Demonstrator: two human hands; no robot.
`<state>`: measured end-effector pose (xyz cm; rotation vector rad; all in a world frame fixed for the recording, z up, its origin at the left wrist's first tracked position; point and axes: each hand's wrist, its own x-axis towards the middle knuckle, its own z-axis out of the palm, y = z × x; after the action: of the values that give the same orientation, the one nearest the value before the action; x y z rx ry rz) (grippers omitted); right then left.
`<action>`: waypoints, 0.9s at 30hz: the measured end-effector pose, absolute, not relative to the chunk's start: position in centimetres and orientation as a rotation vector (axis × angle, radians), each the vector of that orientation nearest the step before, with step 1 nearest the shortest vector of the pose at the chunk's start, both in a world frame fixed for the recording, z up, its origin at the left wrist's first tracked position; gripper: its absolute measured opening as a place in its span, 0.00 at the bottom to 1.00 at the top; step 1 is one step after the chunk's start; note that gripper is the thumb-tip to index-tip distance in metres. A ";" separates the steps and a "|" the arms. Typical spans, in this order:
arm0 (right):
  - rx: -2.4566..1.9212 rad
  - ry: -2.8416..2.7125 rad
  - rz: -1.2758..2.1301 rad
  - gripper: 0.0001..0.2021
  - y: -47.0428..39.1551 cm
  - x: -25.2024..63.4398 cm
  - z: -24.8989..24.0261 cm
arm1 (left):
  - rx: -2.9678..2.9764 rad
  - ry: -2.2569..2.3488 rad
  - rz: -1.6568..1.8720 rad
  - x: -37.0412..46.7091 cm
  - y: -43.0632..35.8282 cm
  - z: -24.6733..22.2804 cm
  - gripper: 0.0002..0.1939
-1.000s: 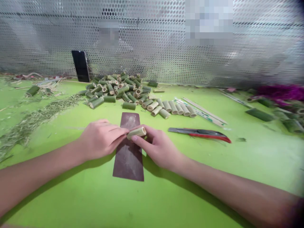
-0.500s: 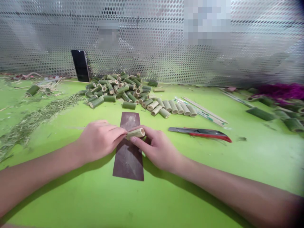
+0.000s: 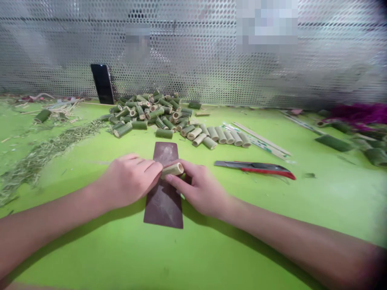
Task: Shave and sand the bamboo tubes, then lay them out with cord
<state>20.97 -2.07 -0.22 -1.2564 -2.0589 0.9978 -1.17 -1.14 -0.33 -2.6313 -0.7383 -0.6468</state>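
Observation:
My right hand (image 3: 199, 187) holds a short, pale, peeled bamboo tube (image 3: 173, 170) between thumb and fingers, its hollow right end facing up and to the right. Closed fingers of my left hand (image 3: 133, 177) cover the tube's left end. Their tips are hidden, so I cannot tell whether something small is also pinched there. Under both hands a brown sheet of sandpaper (image 3: 163, 211), dusted with pale powder, lies flat on the green table (image 3: 121, 253). To the right of my right hand rests a red and black utility knife (image 3: 256, 168).
Behind the sandpaper is a pile of green bamboo pieces (image 3: 151, 110), beside a row of peeled tubes (image 3: 225, 135). Chopsticks (image 3: 263, 139) lie at their right. Shavings (image 3: 45, 157) spread leftward. A phone (image 3: 102, 84) leans on the perforated metal panel (image 3: 196, 72). Purple fibres (image 3: 363, 114) lie far right.
My left hand has shifted slightly right, and its fingers now cover more of the tube's left end. The right hand and tube have barely moved.

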 end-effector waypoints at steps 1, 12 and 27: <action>-1.250 -2.058 0.999 0.09 -2.1 21.0 -0.2 | -2.624 -0.732 -0.638 -1.2 -1.1 -0.3 0.15; -1.256 -2.010 1.069 0.09 -2.1 21.0 0.0 | -2.619 -0.756 -0.708 -2.5 0.2 0.4 0.15; -1.132 -1.883 1.288 0.10 -1.9 21.4 0.0 | -2.752 -0.532 -0.810 -2.9 0.6 0.2 0.12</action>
<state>21.40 -1.92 -0.03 -1.1320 -1.8827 1.2879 -2.89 0.56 0.23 -2.7516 -0.5316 -0.8101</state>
